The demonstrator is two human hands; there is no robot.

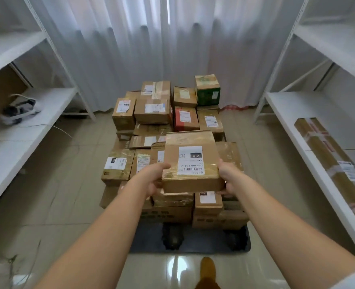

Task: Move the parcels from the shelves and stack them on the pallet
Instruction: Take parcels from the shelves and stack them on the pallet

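Note:
I hold a flat brown cardboard parcel with a white barcode label in both hands, above the near side of the stack. My left hand grips its left near corner; my right hand grips its right near corner. Below stands a dark pallet on the floor, loaded with several taped cardboard parcels, among them a green box and a red-labelled one at the back. A long brown parcel lies on the lower right shelf.
White metal shelves line both sides; the left shelf carries a dark and white bundle with a cable. White curtains hang behind the pallet. The floor is tiled, and my brown shoe shows just in front of the pallet.

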